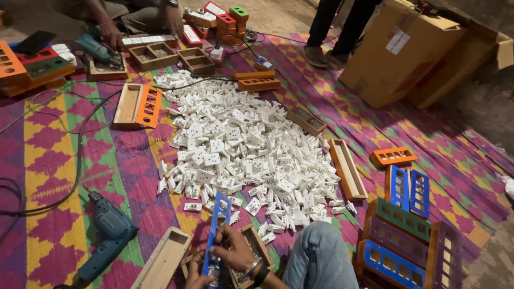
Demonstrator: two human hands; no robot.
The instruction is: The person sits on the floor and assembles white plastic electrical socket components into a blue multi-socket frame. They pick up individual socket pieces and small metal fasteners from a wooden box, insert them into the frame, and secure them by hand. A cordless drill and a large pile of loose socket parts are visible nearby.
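Observation:
A long blue switch faceplate (219, 220) with rectangular cut-outs stands on edge at the bottom centre. My right hand (234, 250), with dark bands at the wrist, grips it from the right, above a small open wooden box (256, 242). My left hand (195, 276) holds the plate's lower end at the frame's bottom edge and is partly cut off. Just beyond lies a big pile of white switch and socket modules (241, 144). My jeans-clad knee (317, 256) is to the right.
A blue power drill (110, 231) and an empty wooden box (163, 259) lie at left. Stacked coloured-front boxes (401, 241) sit at right. Across the mat, a seated person's hands (111, 33) work with another drill; someone stands by cardboard cartons (407, 51).

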